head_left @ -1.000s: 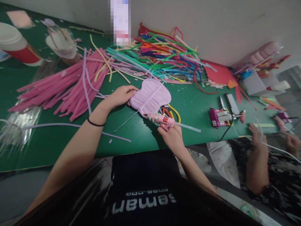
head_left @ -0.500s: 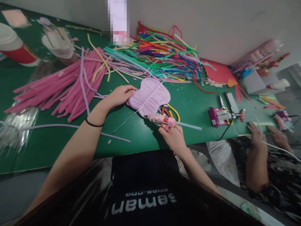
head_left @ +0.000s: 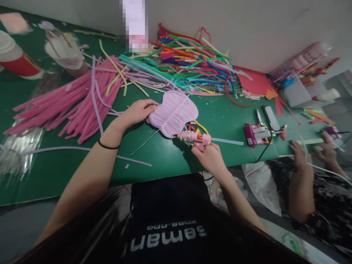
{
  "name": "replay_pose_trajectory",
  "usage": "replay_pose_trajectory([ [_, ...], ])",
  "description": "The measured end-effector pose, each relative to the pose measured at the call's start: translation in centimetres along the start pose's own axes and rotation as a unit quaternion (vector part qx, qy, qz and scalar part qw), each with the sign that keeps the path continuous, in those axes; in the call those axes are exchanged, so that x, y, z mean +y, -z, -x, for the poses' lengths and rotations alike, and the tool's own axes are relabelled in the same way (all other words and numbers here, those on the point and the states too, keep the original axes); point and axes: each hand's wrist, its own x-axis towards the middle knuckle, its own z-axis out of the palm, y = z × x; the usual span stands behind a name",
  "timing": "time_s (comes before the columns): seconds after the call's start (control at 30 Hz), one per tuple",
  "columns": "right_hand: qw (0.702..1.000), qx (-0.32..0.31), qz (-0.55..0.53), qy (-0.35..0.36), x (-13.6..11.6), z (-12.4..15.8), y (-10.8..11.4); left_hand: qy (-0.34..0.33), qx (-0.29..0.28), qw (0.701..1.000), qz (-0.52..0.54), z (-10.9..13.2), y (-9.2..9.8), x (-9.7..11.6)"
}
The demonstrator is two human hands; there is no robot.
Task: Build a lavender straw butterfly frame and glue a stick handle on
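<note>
My left hand pinches the left edge of a flat lilac shape made of pipe cleaners, with a wavy outline and a strip across its middle. A thin wire sticks out from its lower left side. In my right hand is a pink hot glue gun, its nozzle at the shape's lower edge; I cannot tell whether it touches. A clear glue stick juts from the gun's back. Pliers with red and yellow handles lie partly hidden behind the gun.
Pink pipe cleaners are heaped at left, a multicoloured pile at the back. At right lie a purple box, a power strip with cable and red sheets. A co-worker's hands are at far right. A cup stands far left.
The glue gun in my right hand has shifted slightly right along the shape's lower edge. My left hand keeps its hold, and the view has moved a little.
</note>
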Motion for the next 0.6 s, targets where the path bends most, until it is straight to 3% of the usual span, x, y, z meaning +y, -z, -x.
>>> replay_pose_trajectory([
  [0.2,0.993,0.031,-0.1,-0.055,0.1,-0.4,2.6,0.005,0.004,1.0,0.004,0.2,-0.1,0.1],
  [0.3,0.983,0.114,-0.128,-0.06,0.0,-0.5,3.7,0.003,0.003,1.0,0.013,0.2,0.0,-0.1],
  [0.43,0.973,0.218,-0.055,-0.043,0.5,-0.8,4.4,-0.01,-0.009,0.999,0.031,0.1,0.3,-0.7],
  [0.6,0.984,0.178,0.006,-0.004,1.1,-1.1,3.5,-0.012,-0.004,1.0,0.027,0.0,0.3,-0.9],
])
